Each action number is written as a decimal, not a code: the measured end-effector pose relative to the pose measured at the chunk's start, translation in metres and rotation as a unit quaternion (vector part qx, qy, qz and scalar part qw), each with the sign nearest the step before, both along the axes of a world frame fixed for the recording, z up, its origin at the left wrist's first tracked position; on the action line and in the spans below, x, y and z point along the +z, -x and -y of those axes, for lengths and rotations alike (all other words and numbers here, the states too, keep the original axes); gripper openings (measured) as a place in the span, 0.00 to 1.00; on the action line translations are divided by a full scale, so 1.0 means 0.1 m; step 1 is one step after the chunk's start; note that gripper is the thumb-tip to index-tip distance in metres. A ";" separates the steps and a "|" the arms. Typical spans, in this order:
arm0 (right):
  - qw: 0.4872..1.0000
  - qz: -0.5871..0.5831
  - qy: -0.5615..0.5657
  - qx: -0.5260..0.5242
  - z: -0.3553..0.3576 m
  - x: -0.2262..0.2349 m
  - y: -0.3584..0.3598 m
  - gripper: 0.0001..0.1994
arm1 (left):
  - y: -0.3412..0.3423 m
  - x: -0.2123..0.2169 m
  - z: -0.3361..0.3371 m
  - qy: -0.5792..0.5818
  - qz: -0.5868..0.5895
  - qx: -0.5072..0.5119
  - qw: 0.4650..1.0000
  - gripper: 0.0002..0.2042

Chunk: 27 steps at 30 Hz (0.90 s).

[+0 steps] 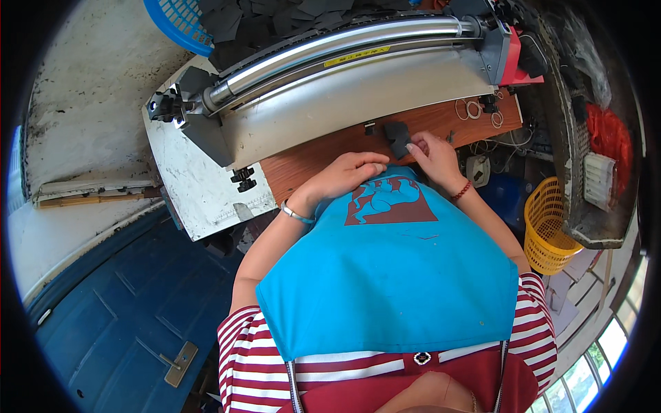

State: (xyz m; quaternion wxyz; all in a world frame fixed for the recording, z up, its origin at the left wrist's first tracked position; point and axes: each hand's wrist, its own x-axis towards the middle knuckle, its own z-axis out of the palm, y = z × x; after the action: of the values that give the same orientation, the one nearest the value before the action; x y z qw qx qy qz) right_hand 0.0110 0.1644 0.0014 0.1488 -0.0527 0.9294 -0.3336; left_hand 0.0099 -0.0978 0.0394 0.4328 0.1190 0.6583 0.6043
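Observation:
A small dark grey flat piece [397, 140], with a notched outline, is at the front edge of the brown wooden board [323, 150]. At its right side is my right hand [435, 157], with thumb and fingertips closed on the piece's edge. My left hand [350, 171] rests at the board's front edge, left of the piece, fingers stretched out and holding nothing. Behind both hands stands a roller machine with a long shiny metal roller [337, 58] and a sloping metal plate [358, 96]. A blue apron [392, 275] covers my front.
Dark grey scraps [275, 24] are heaped behind the machine beside a blue plastic basket [180, 26]. Pale rings [473, 109] lie at the board's right end. A yellow basket [547, 234] stands low at right. A blue door [131, 310] is at left.

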 end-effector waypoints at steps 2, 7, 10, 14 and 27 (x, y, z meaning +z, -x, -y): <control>0.998 -0.020 -0.060 -0.018 -0.02 -0.30 -0.04 0.19 | 0.06 -0.22 -0.12 0.024 0.018 -0.022 0.999 0.23; 0.991 0.034 -0.122 -0.047 0.03 -0.68 -0.05 0.24 | 0.02 -1.25 -0.48 0.108 -0.045 -0.038 0.992 0.29; 0.990 0.026 -0.129 -0.054 0.09 -0.71 -0.06 0.26 | 0.05 -1.16 -0.58 0.108 0.057 0.006 0.993 0.32; 0.995 0.010 -0.095 -0.033 0.14 -0.79 -0.04 0.25 | 0.03 -1.11 -0.63 0.087 0.201 0.067 0.973 0.36; 0.981 0.178 0.054 -0.053 0.07 -0.78 0.12 0.21 | 0.00 -0.95 -0.59 0.048 0.260 0.119 0.957 0.33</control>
State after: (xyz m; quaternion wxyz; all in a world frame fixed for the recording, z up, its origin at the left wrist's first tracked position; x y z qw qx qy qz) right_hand -0.0006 0.1573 -0.0765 0.2908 0.0489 0.8704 -0.3943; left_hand 0.0098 -0.0386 -0.0554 0.5188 -0.1424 0.5606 0.6295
